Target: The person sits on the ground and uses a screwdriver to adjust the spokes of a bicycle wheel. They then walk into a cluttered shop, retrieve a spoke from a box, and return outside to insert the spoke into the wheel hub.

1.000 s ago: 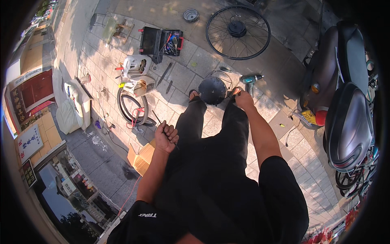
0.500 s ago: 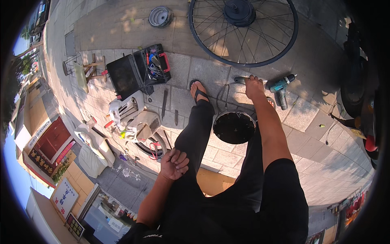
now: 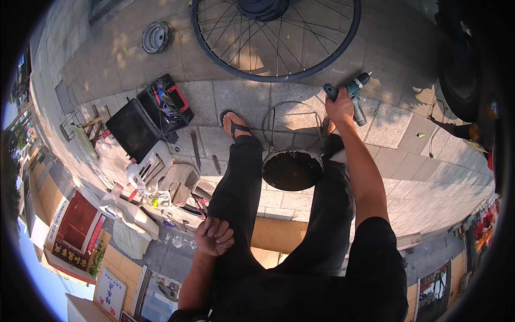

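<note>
My right hand [image 3: 340, 107] is closed around a dark-handled tool [image 3: 330, 92], whose rounded end sticks out beyond the fingers. A teal and black cordless drill [image 3: 356, 95] lies on the paving right beside that hand. My left hand [image 3: 214, 236], fingers curled in, rests by my left thigh; whatever it may hold is hidden. Between my knees is a round, black-topped object [image 3: 293, 169] with a pale rim. Thin metal loops [image 3: 273, 124] extend from its far side.
Farther out lies a spoked wheel [image 3: 279, 77] with a large hub. A metal rim [image 3: 156, 37] sits to its left. At left are an opened toolbox [image 3: 135, 131], a long dark bar [image 3: 195, 150] and cluttered parts [image 3: 177, 180]. A parked vehicle's tyre [image 3: 461, 96] stands at right.
The view has shifted, moving the toolbox and wheel leftward in the picture. My right hand has come close to the drill, and its tool has turned from sideways to pointing more away.
</note>
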